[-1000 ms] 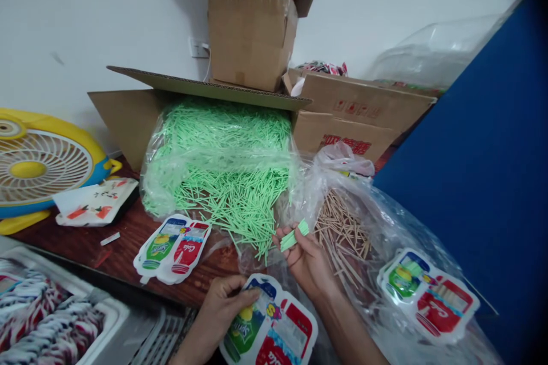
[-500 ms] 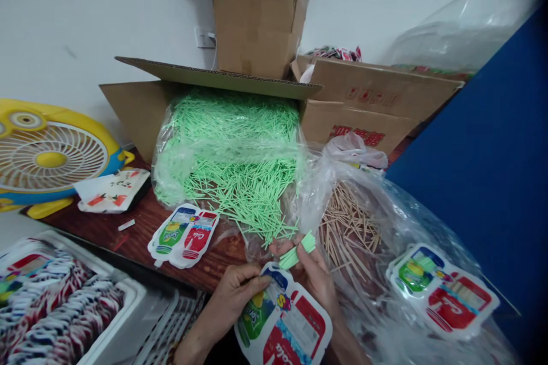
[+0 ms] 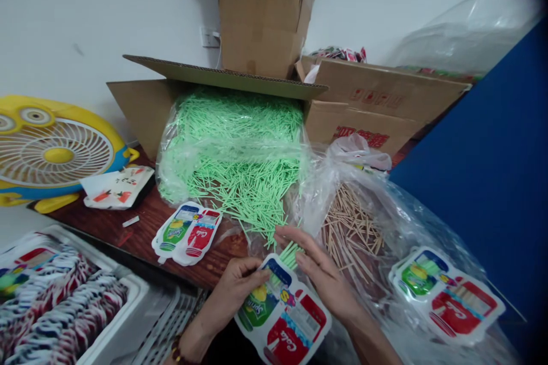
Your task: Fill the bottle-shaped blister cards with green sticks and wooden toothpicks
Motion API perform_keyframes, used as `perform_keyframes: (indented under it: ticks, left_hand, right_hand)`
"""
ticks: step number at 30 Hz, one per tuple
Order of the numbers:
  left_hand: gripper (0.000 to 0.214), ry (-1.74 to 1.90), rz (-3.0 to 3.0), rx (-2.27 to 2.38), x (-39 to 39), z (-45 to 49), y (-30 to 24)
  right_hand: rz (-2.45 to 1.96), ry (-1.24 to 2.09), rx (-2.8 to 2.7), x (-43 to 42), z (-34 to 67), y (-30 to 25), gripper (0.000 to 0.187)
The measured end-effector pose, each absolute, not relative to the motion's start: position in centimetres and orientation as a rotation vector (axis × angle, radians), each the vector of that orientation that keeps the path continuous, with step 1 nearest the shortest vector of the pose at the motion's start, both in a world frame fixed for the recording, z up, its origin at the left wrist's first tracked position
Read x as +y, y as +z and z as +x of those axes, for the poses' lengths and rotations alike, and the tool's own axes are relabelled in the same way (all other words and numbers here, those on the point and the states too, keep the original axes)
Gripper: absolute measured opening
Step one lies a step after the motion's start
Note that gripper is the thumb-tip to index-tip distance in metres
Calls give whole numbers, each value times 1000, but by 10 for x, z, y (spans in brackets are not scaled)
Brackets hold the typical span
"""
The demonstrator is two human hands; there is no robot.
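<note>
My left hand (image 3: 234, 282) pinches the top left corner of a bottle-shaped twin pouch (image 3: 283, 315) printed green and red. My right hand (image 3: 319, 274) sits just right of it, fingers closed on a small bundle of green sticks (image 3: 290, 253) whose ends meet the pouch's green top. Behind them a clear bag of loose green sticks (image 3: 233, 151) spills from an open cardboard box (image 3: 141, 104). Another clear bag holds wooden sticks (image 3: 353, 231) to the right.
A second twin pouch (image 3: 188, 234) lies on the brown table (image 3: 141, 228), a third (image 3: 447, 295) at the right on plastic. A white tray (image 3: 107, 328) of striped packs sits lower left. A yellow fan (image 3: 55, 154), stacked boxes (image 3: 263, 17) and a blue panel (image 3: 479, 171) surround.
My right hand has turned palm down and brought the green sticks lower, onto the top of the pouch. My left hand keeps its hold on the pouch.
</note>
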State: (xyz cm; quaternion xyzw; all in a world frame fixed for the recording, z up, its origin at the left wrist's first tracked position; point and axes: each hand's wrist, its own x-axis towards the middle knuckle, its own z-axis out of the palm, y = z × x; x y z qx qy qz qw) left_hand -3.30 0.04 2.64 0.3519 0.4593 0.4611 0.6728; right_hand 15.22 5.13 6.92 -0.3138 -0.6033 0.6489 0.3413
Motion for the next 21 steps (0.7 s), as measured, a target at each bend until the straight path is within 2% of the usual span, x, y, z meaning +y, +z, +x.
perform_keyframes:
  ticks: [4, 13, 21]
  left_hand:
    - [22, 1077, 715, 1014, 3, -29, 25]
    - [24, 1170, 728, 1071, 4, -27, 21]
    - [21, 1157, 701, 971, 3, -27, 24]
  right_hand:
    - [-964, 1486, -2162, 49, 162, 81, 52]
    - [-946, 1288, -2443, 47, 168, 71, 63]
    - [-1036, 1405, -2101, 60, 171, 64, 31]
